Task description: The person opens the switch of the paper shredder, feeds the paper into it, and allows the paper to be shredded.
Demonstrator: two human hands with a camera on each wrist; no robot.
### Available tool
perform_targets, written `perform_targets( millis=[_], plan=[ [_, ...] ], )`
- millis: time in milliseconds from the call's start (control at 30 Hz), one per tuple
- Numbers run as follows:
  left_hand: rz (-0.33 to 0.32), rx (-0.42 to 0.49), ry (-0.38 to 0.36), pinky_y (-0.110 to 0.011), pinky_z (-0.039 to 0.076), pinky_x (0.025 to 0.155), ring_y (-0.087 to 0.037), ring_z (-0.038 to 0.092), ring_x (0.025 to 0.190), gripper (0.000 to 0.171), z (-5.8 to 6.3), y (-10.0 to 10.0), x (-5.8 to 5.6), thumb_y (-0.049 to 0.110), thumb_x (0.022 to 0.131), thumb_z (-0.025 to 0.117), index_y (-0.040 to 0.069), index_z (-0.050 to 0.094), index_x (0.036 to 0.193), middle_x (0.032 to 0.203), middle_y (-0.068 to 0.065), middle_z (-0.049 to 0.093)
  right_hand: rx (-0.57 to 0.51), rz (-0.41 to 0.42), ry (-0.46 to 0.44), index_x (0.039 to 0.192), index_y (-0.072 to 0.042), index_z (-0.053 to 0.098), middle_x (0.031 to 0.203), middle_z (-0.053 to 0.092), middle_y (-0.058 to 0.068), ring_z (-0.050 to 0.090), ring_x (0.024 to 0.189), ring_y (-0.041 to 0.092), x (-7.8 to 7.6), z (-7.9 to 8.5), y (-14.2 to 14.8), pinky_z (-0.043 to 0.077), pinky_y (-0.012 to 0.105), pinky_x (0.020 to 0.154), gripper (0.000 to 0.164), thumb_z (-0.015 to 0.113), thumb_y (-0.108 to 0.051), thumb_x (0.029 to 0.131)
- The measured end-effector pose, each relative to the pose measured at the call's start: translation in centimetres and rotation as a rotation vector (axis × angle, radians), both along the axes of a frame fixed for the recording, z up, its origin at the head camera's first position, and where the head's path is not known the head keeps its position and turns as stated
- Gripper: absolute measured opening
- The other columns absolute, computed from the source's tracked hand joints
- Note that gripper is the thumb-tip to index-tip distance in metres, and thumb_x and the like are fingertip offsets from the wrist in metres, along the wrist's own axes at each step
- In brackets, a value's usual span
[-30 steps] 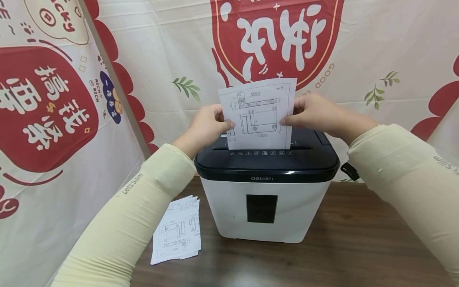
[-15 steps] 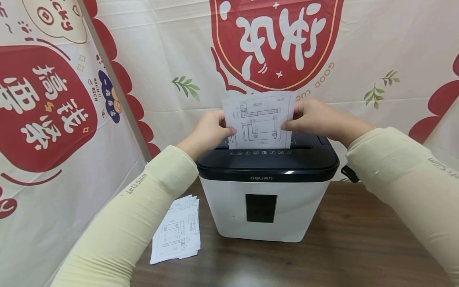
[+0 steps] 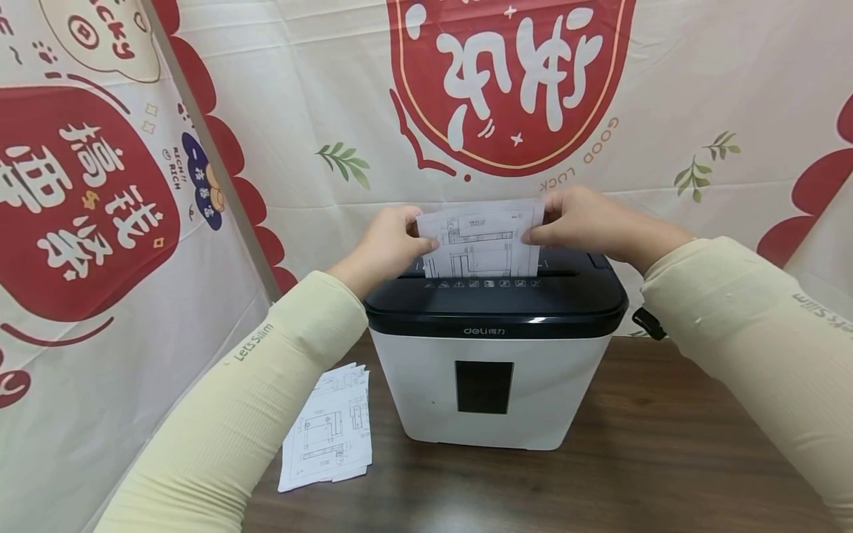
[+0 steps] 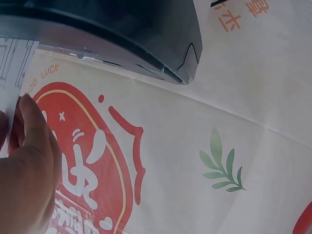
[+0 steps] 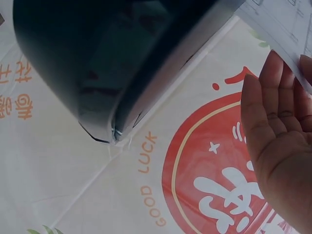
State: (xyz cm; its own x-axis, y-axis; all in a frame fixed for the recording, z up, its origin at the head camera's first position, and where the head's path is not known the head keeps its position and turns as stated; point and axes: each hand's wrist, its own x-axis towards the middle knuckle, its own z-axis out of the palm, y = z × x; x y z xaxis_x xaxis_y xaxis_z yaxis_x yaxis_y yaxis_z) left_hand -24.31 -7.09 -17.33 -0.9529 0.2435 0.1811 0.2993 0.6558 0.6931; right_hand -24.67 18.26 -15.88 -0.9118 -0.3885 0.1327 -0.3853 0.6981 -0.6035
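Observation:
A sheet of paper (image 3: 481, 231) with printed technical drawings stands upright in the slot of a black-topped white paper shredder (image 3: 426, 385). Its lower part is hidden inside the machine. My left hand (image 3: 388, 243) pinches the sheet's left edge between thumb and fingers. At the opposite edge, my right hand (image 3: 586, 223) pinches it in the same way. In the left wrist view, the paper (image 4: 14, 68) shows at the left border, between thumb and fingers. The right wrist view has the paper's edge (image 5: 280, 34) running down to the right hand (image 5: 282, 136).
A small stack of printed sheets (image 3: 326, 433) lies on the dark wooden table (image 3: 640, 459), left of the shredder. Behind hangs a white cloth (image 3: 286, 81) with red prints. A black object (image 3: 649, 323) sits right of the shredder.
The sheet has sunk steadily into the shredder slot, so less of it shows above. Both hands have come down slightly while staying at its edges. The stack has not moved.

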Motion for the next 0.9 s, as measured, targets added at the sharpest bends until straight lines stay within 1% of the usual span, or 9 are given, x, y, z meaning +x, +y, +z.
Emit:
perform_targets(
  millis=[67,133,233,333,533,667,900],
  plan=[
    [0.003,-0.003,0.008,-0.030,0.043,0.072,-0.020,0.062,0.093,0.007,0.01,-0.03,0.05,0.009,0.093,0.063,0.003,0.062,0.095,0.102,-0.009,0.068,0.005,0.000,0.003,0.122,-0.003,0.064,0.117,0.066,0.018,0.064,0.097,0.029,-0.06,0.01,0.00,0.050,0.053,0.088,0.036,0.068,-0.016,0.088],
    [0.006,-0.004,0.012,-0.028,0.041,0.068,-0.020,0.061,0.091,0.008,0.00,-0.07,0.12,0.009,0.093,0.063,0.003,0.060,0.090,0.099,-0.009,0.067,0.012,-0.001,0.001,0.115,-0.003,0.066,0.114,0.067,0.017,0.063,0.096,0.028,-0.11,0.01,0.05,0.050,0.053,0.088,0.029,0.068,-0.016,0.089],
    [0.009,-0.003,0.014,-0.027,0.039,0.064,-0.020,0.058,0.087,0.008,-0.07,-0.16,0.20,0.009,0.093,0.063,0.004,0.059,0.089,0.094,-0.009,0.065,0.017,-0.001,-0.012,0.102,-0.002,0.069,0.111,0.068,0.016,0.062,0.096,0.027,-0.09,-0.05,0.10,0.049,0.054,0.089,0.019,0.068,-0.016,0.089],
    [0.011,-0.008,0.015,-0.027,0.040,0.064,-0.020,0.056,0.085,0.007,-0.15,-0.26,0.22,0.010,0.093,0.063,0.004,0.061,0.090,0.091,-0.009,0.063,0.029,-0.001,-0.029,0.096,-0.002,0.069,0.105,0.069,0.015,0.060,0.094,0.027,-0.06,-0.19,0.23,0.048,0.053,0.088,0.016,0.068,-0.017,0.089],
    [0.004,-0.026,0.014,-0.029,0.044,0.069,-0.021,0.055,0.085,0.006,-0.48,-0.40,0.20,0.010,0.093,0.064,0.005,0.062,0.088,0.088,-0.008,0.059,0.076,-0.006,-0.009,0.094,-0.003,0.070,0.091,0.068,0.009,0.057,0.088,0.025,0.10,-0.37,0.25,0.049,0.046,0.082,0.012,0.068,-0.014,0.088],
    [-0.007,-0.037,0.009,-0.030,0.046,0.072,-0.022,0.055,0.085,0.005,-0.66,-0.45,0.21,0.009,0.092,0.064,0.005,0.063,0.088,0.088,-0.008,0.059,0.090,-0.003,0.000,0.094,-0.003,0.071,0.090,0.068,0.009,0.056,0.087,0.025,0.10,-0.48,0.16,0.049,0.046,0.084,0.009,0.068,-0.010,0.088],
    [-0.028,-0.042,-0.001,-0.031,0.049,0.074,-0.023,0.057,0.084,0.004,-0.65,-0.50,0.20,0.004,0.090,0.066,0.005,0.063,0.086,0.089,-0.009,0.062,0.116,-0.001,0.000,0.095,-0.003,0.070,0.089,0.067,0.009,0.057,0.085,0.025,0.20,-0.58,0.14,0.050,0.048,0.086,0.010,0.069,-0.007,0.087]
  ],
)
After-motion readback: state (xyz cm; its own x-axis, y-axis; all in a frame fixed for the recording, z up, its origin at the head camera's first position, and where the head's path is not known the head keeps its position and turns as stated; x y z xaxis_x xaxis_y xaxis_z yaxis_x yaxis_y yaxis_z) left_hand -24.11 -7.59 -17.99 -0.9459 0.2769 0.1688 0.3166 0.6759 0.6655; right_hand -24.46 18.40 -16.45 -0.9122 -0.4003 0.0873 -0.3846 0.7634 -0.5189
